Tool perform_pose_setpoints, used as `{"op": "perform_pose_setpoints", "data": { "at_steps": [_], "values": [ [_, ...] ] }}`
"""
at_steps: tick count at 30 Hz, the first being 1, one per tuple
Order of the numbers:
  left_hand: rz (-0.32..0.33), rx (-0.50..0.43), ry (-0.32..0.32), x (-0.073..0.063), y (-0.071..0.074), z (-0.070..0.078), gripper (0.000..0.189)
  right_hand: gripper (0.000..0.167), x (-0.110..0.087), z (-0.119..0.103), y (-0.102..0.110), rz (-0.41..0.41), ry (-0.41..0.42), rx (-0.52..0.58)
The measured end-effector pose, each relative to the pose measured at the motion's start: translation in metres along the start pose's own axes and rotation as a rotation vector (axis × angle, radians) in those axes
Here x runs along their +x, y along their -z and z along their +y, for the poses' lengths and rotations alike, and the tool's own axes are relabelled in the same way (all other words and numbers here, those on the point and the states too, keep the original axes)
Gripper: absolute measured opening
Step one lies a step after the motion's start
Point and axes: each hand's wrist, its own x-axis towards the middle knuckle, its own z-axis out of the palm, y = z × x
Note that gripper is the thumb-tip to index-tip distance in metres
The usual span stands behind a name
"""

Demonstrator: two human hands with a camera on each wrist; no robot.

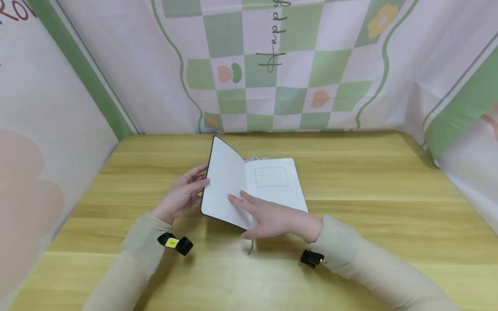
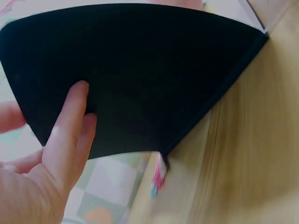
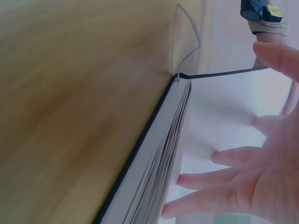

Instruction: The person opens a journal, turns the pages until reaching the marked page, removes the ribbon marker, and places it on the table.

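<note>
A notebook with a dark cover and white pages lies on the wooden table, its front cover raised and tilted to the left. My left hand pinches the outer edge of that cover, thumb on the white inner side and fingers behind on the dark side. Over the lower part of the notebook my right hand spreads its fingers, the tips close to the fold and the inside of the cover; whether they touch cannot be told. A printed box shows on the right-hand page. A thin ribbon bookmark sticks out at the near end of the spine.
The wooden table stretches out around the notebook. Behind it hangs a green and white checked curtain. A colourful tassel pokes out at the spine's far end. Each wrist carries a small black camera.
</note>
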Motion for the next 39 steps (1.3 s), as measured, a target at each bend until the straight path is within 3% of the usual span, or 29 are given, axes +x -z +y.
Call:
{"op": "perform_pose_setpoints", "data": {
  "at_steps": [4,11,22,28,39],
  "values": [
    [0.016,0.088,0.033,-0.005,0.015,-0.006,0.058,0.083,0.004,-0.002,-0.004,-0.036,-0.033,-0.072],
    [0.082,0.234,0.177,-0.01,0.031,-0.012,0.059,0.076,0.002,-0.01,-0.007,-0.092,-0.069,-0.142],
    [0.087,0.207,0.232,-0.011,0.035,-0.019,0.059,0.065,0.0,-0.009,-0.006,-0.075,-0.057,-0.121],
    [0.044,0.174,0.193,-0.01,0.033,-0.015,0.06,0.056,0.0,0.01,0.006,-0.011,-0.037,-0.095],
    [0.014,0.141,0.175,-0.012,0.03,-0.011,0.058,0.073,0.004,0.075,0.04,0.05,-0.167,-0.24]
  ]
}}
